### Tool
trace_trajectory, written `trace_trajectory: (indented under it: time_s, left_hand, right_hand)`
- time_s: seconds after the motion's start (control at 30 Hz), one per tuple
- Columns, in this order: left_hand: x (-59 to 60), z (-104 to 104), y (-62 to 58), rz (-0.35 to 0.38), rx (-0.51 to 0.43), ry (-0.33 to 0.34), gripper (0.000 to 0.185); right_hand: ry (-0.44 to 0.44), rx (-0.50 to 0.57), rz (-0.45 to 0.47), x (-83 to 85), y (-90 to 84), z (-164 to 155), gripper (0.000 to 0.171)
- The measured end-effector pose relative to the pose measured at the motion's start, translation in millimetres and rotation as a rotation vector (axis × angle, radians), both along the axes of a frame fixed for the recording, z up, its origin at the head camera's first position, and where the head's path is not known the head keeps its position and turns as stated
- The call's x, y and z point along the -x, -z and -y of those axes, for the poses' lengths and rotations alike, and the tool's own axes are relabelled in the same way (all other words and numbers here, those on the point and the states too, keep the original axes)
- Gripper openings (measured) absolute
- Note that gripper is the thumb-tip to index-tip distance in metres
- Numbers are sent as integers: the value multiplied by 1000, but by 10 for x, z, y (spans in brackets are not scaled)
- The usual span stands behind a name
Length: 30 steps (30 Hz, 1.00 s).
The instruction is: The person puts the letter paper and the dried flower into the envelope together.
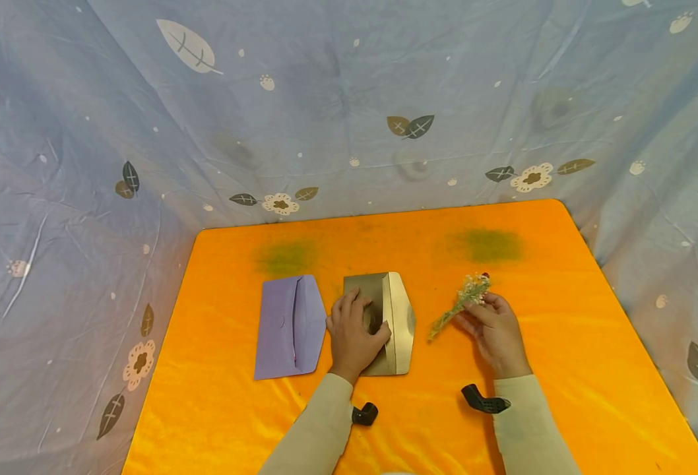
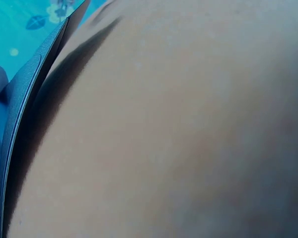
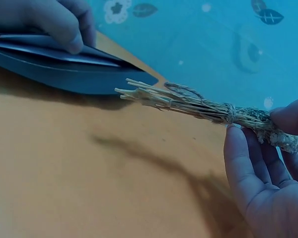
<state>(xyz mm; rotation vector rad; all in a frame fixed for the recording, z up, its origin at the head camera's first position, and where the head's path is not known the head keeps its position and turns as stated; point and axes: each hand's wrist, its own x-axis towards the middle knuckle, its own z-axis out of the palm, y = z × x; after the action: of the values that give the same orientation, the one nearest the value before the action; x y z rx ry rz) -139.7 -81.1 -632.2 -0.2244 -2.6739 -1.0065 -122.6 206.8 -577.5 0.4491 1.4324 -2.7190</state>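
My left hand (image 1: 353, 333) lies over a gold envelope (image 1: 402, 330) with its flap open to the right. Its fingers are bent on the body and its thumb sits at the mouth, pinching the envelope there. In the right wrist view the mouth gapes, and a pale layer (image 3: 49, 49) shows inside. My right hand (image 1: 496, 330) holds a small dried flower bouquet (image 1: 470, 293) between thumb and fingers, right of the envelope. Twine binds its stems (image 3: 188, 105), which point toward the envelope; the blossoms are partly hidden by the hand. The left wrist view is mostly filled by skin.
Left of the gold envelope lies a purple envelope (image 1: 280, 326), flap open to the right. Both are on an orange cloth-covered table (image 1: 218, 415). Patterned blue curtains (image 1: 337, 152) rise behind and at both sides. Each wrist carries a black camera mount (image 1: 484, 400).
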Motion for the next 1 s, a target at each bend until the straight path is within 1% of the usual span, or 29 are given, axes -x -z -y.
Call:
trace_trajectory:
  time_s: [0.2,0.33,0.5,0.73,1.0]
  left_hand:
    - [-3,2,-1,-1,-11,-1,49]
    - [-4,4,-2,0,-16,1,49]
    - [0,7,11,3,-11,2,49]
    - [-1,11,33,1,-13,3,48]
    - [-5,13,34,1,-25,3,48]
  right_hand:
    - [0,-4,-1,22,-14,82,22]
    - [-8,-28,10,31,-18,145,24]
    - [-5,-53,28,49,7,223,26]
    - [-8,-40,40,48,47,336,25]
    - [-11,-62,44,27,78,465,24]
